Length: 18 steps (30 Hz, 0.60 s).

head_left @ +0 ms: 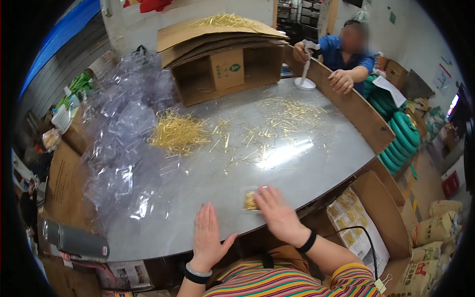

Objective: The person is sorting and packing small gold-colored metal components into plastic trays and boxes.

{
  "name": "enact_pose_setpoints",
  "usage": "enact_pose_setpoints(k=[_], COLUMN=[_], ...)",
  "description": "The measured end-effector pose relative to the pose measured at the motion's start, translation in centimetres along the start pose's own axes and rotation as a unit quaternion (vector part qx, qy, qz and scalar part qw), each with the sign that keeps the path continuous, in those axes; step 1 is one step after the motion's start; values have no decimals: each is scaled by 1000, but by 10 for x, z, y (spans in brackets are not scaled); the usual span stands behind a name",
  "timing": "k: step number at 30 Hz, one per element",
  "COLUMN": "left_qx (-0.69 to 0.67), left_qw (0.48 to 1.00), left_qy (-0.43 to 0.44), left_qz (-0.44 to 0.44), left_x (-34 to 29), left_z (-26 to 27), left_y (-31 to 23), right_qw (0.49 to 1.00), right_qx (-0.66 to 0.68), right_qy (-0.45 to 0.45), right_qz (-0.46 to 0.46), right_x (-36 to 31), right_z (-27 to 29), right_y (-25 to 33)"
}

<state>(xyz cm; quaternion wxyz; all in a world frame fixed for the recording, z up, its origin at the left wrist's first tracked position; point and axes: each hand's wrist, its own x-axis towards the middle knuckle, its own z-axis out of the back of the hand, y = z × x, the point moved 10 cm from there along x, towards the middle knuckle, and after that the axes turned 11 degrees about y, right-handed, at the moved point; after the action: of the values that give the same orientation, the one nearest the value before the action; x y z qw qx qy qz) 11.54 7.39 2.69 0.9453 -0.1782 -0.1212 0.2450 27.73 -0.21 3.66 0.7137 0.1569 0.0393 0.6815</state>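
On the grey tabletop (208, 173), near its front edge, lies a small clear packet (251, 201) filled with short gold-coloured sticks. My right hand (281, 218) rests beside it, fingers stretched out and touching its right side. My left hand (207, 237) is held flat over the table edge, fingers straight and thumb apart, with nothing in it. A heap of loose gold sticks (179, 133) sits at the left middle, and more gold sticks (292, 116) are scattered toward the far right. Many empty clear plastic packets (131, 119) are piled along the left.
A cardboard box (227, 72) stands at the back. Across the cardboard side wall (361, 109), a person grips a white stand (305, 84). A grey flask (74, 240) lies front left. An open carton at lower right holds filled packets (349, 218). Green hose (401, 143) lies beyond.
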Motion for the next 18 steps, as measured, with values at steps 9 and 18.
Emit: enact_pose_setpoints(k=[9, 18], left_qx=[-2, 42], left_qw=[1000, 999], left_qy=[1, 10], left_qz=[-18, -1], left_x=[6, 3], left_z=[4, 0], left_y=[-11, -7], right_qw=[923, 869], right_qx=[-182, -253], right_qy=[-71, -27], right_qz=[-331, -424], right_x=[-113, -82], right_z=[81, 126], right_y=[-276, -367])
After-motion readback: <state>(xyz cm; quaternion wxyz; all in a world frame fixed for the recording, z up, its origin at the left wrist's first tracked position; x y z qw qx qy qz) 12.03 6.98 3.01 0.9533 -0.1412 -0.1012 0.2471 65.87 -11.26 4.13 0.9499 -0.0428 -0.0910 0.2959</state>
